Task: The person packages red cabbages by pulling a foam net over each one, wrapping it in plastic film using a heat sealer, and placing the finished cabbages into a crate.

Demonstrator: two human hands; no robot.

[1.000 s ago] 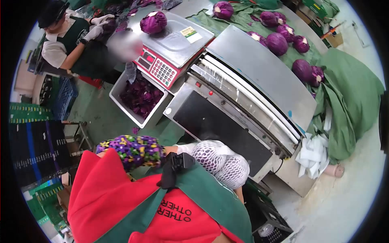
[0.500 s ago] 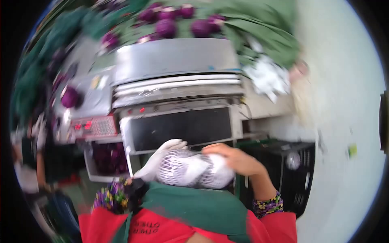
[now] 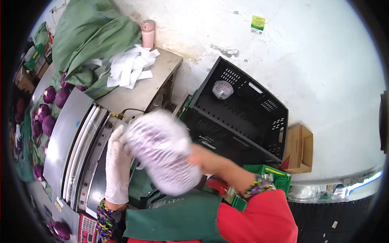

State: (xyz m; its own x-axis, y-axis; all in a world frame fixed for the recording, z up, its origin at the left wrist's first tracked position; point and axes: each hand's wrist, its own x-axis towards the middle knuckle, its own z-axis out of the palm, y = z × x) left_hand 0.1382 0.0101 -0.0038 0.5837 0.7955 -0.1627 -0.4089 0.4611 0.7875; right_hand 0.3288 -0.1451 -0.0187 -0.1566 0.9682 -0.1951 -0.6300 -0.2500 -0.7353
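Two purple cabbages in white foam net sleeves are held in front of my apron, smeared by motion. One net-wrapped cabbage (image 3: 156, 131) sits upper left, with the other net-wrapped cabbage (image 3: 175, 174) against it at lower right. My left hand (image 3: 117, 166), in a white glove, presses against the left side of the upper one, its fingertips partly hidden. Bare, my right hand (image 3: 204, 158) grips the right side of the lower one. Beyond them stands a black crate (image 3: 243, 141) with a single net-wrapped cabbage (image 3: 222, 90) inside.
A wrapping machine (image 3: 67, 141) with rollers stands at left, beside bare purple cabbages (image 3: 48, 124) on green cloth. White strips (image 3: 131, 67) and a pink bottle (image 3: 148, 34) are on the table. A green basket (image 3: 279, 178) and cardboard box (image 3: 300, 150) flank the crate.
My view has swung right, from the machine toward the black crate. Both hands have carried the wrapped cabbages away from the machine's front, raising them closer to the camera.
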